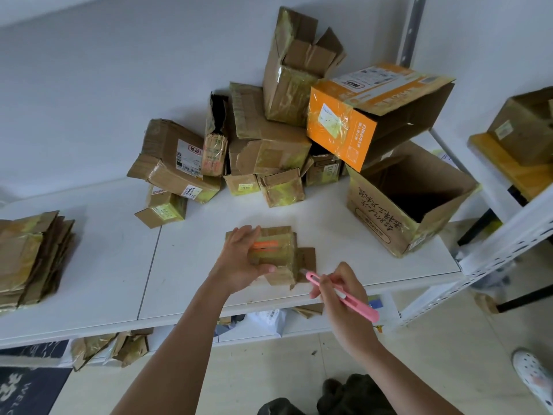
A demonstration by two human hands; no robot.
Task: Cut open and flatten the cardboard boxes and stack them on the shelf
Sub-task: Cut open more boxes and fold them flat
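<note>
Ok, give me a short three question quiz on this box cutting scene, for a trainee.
1. Which hand holds the pink utility knife?
2. True or false: the flattened stack lies at the left of the shelf.
3. The left hand rests on: A the orange box, B the small taped box, C the big open box.

Key: 1 the right hand; 2 true; 3 B.
</note>
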